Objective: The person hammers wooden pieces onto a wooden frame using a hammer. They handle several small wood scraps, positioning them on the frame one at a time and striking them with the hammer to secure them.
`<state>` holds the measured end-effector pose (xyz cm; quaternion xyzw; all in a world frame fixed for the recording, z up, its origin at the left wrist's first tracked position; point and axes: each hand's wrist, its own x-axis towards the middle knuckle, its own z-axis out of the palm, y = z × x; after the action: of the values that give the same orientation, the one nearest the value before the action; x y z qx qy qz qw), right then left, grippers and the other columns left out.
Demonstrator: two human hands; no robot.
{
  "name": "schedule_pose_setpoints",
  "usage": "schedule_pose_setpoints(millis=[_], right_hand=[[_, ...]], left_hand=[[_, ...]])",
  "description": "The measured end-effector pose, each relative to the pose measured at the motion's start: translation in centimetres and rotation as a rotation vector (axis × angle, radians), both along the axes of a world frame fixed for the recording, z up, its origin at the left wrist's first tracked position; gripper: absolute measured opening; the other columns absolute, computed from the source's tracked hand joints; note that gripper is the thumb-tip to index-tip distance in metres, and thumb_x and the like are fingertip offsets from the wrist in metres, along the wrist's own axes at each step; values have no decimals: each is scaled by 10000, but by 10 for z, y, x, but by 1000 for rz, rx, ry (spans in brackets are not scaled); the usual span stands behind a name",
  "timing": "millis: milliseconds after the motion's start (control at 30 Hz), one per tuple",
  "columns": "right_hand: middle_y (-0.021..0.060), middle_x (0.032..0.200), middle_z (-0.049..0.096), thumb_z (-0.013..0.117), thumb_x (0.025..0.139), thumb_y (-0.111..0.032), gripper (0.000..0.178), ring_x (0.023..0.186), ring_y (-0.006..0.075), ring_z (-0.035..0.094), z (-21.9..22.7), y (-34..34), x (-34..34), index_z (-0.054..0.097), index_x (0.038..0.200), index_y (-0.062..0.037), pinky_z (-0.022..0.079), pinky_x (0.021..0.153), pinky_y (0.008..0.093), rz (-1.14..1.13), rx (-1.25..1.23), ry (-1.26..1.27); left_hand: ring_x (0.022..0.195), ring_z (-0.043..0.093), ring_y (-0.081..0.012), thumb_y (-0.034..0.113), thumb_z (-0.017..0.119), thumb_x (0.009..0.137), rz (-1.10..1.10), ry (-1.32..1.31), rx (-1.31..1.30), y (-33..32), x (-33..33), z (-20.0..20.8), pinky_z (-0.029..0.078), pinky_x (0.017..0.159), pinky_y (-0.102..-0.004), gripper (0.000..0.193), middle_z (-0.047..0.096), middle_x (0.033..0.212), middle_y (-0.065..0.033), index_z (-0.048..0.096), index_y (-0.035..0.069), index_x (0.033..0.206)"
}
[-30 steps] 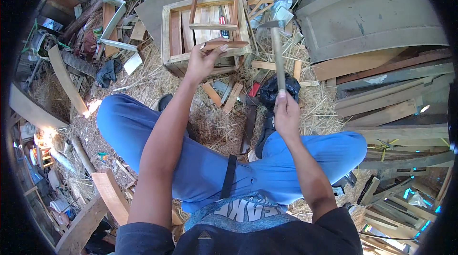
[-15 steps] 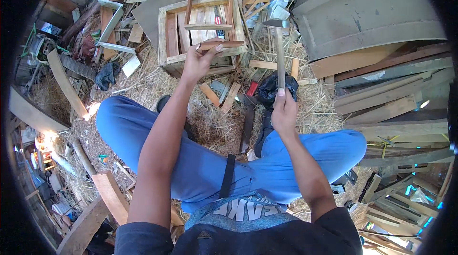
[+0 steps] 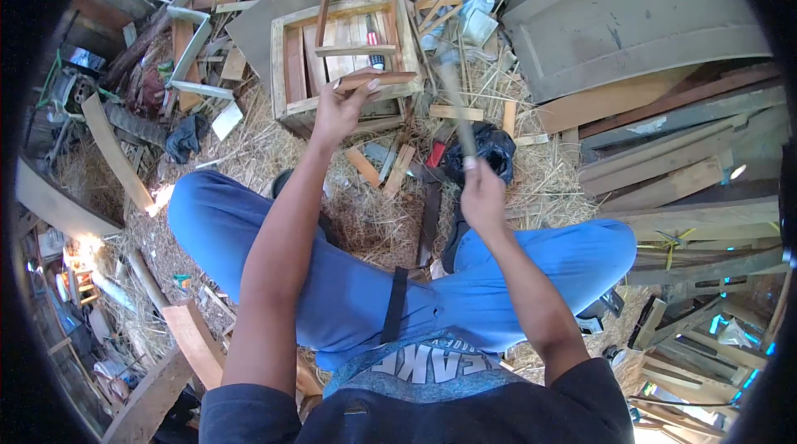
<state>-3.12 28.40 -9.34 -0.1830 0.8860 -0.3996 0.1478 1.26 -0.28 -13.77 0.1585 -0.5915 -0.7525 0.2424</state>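
Note:
My left hand [image 3: 339, 114] grips a short brown strip of wood [image 3: 392, 78], held level over the near edge of a wooden box [image 3: 281, 79]. In my right hand [image 3: 484, 197] is the handle of a hammer [image 3: 457, 108], smeared by motion. Its head is too blurred to make out clearly, off the box's right side. A small rectangular wooden frame [image 3: 355, 51] lies across the box, beyond my left hand. Inside the frame rests a tool with a red, white and dark handle [image 3: 376, 52], perhaps a screwdriver.
Straw and wood offcuts [image 3: 399, 170] cover the ground between my blue-trousered legs. A black plastic bag [image 3: 498, 153] sits below the hammer. Stacked boards [image 3: 664, 158] and a large grey panel [image 3: 639, 25] stand on the right. A white angled frame [image 3: 193, 50] lies far left.
My right hand has swung the hammer to the left, tilting it toward the box. The left hand still holds the wood strip in nearly the same place.

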Motion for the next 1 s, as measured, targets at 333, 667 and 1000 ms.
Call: schedule_pose_setpoints(millis=[333,667,1000], right_hand=[[284,724,568,474,1058,-331,391,707,519,547,-6,0,-6,562,903,17,424,612,522,-30,-30,-10],[269,731,572,454,1063,-359,438,713,503,556,-8,12,-9,559,886,28,440,660,514,-20,20,-37],[-41,580,368,384,1065,-526,481,399,69,308,-20,2,10,462,826,-116,230,338,257,-238,-444,-819]], left_hand=[[1056,674,-224,86,654,976,6,-63,28,-2,-4,2,612,920,-382,293,686,1133,-152,613,-84,1211],[1043,688,-310,181,659,986,177,-69,349,15,-15,9,625,907,-402,403,638,1180,-199,528,-115,1226],[1067,682,-310,179,661,983,198,-145,437,13,-21,11,636,895,-376,427,626,1197,-206,472,-99,1246]])
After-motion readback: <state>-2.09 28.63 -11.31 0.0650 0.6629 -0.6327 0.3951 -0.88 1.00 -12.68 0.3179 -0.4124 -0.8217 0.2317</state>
